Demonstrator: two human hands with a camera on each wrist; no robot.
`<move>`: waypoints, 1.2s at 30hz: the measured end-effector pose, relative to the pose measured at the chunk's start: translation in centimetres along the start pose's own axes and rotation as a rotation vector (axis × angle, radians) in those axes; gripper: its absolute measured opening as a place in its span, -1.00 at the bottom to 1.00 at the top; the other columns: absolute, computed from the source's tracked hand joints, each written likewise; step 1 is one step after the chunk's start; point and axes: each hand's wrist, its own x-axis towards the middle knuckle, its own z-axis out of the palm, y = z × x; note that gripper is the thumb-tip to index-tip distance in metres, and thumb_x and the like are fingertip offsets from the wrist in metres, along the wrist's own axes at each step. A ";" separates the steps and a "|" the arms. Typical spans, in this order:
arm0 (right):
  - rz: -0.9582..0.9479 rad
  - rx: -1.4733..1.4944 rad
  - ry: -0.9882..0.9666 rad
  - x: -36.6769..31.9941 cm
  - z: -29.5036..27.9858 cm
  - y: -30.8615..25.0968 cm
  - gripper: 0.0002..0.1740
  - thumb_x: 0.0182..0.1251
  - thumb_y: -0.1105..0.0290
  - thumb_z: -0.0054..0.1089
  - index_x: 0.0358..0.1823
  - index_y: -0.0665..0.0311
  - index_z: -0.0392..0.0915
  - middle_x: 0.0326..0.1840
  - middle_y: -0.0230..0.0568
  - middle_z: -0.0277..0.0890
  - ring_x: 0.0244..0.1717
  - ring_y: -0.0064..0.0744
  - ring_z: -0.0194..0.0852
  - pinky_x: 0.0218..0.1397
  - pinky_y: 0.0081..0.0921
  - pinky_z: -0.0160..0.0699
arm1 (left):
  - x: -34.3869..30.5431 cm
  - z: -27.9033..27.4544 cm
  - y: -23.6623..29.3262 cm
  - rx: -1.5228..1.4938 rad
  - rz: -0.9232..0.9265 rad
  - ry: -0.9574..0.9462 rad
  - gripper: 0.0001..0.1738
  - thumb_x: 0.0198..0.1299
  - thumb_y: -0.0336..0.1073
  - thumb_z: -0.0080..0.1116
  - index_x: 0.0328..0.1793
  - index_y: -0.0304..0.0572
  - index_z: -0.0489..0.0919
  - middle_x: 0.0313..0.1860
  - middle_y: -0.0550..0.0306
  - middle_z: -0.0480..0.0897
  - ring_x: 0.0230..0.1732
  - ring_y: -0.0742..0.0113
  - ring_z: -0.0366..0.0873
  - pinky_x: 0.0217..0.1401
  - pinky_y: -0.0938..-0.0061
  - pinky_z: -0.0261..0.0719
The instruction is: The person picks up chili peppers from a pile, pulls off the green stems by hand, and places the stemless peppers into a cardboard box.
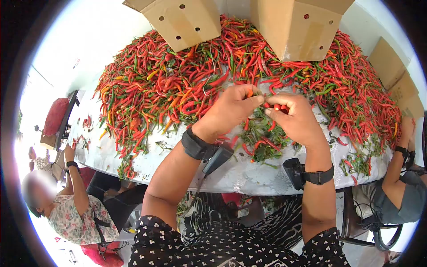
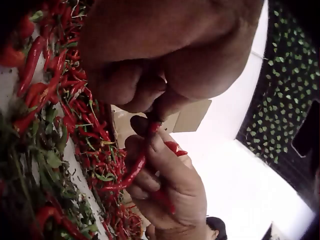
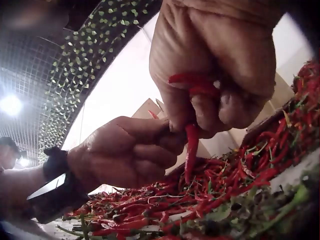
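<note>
Over the table my left hand (image 1: 229, 111) and right hand (image 1: 293, 115) meet at the fingertips. One red chili pepper (image 3: 191, 155) hangs from the right hand's pinch, and the left thumb and finger grip at its upper end. More red chilies (image 3: 192, 82) are tucked in the curled fingers of the right hand, with their tips sticking out. In the left wrist view the pinched chili (image 2: 132, 174) slants down past the right fingers. The chili's stem end is hidden between the fingertips. Green stems and leaves (image 1: 269, 144) lie below the hands, mixed with a few chilies.
A broad heap of red chilies (image 1: 147, 89) covers the back and sides of the white table (image 1: 213, 175). Two cardboard boxes, one left (image 1: 189, 26) and one right (image 1: 300, 33), stand behind it. Other people sit at the left (image 1: 80, 213) and right (image 1: 400, 196) edges.
</note>
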 end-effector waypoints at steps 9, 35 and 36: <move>0.036 0.130 -0.021 0.0 -0.9 0.2 -0.83 0.11 0.46 0.16 -0.28 0.40 0.56 -0.58 -0.40 0.37 -0.61 -0.64 0.22 -0.54 -0.62 0.19 | -0.1 -0.7 -1.0 -0.519 -0.085 -0.133 -0.83 0.23 -0.28 0.01 -0.18 -0.23 0.48 -0.59 0.40 0.33 -0.63 0.63 0.19 -0.59 0.66 0.12; 0.306 0.870 0.154 0.2 -2.1 2.1 -0.87 0.11 0.47 0.16 -0.32 0.36 0.50 -0.60 -0.40 0.37 -0.64 -0.62 0.29 -0.55 -0.69 0.25 | 0.9 -0.8 -1.9 0.458 0.104 -0.216 -0.84 0.15 -0.29 0.03 -0.31 -0.24 0.47 -0.54 0.20 0.44 -0.47 0.42 0.40 -0.40 0.51 0.35; 0.327 0.814 0.154 0.2 -2.0 2.0 -0.86 0.10 0.47 0.16 -0.30 0.36 0.50 -0.59 -0.40 0.38 -0.64 -0.62 0.29 -0.55 -0.69 0.25 | 0.9 -0.7 -1.9 0.336 0.082 -0.171 -0.84 0.19 -0.29 0.00 -0.32 -0.24 0.46 -0.58 0.30 0.41 -0.50 0.56 0.34 -0.44 0.58 0.32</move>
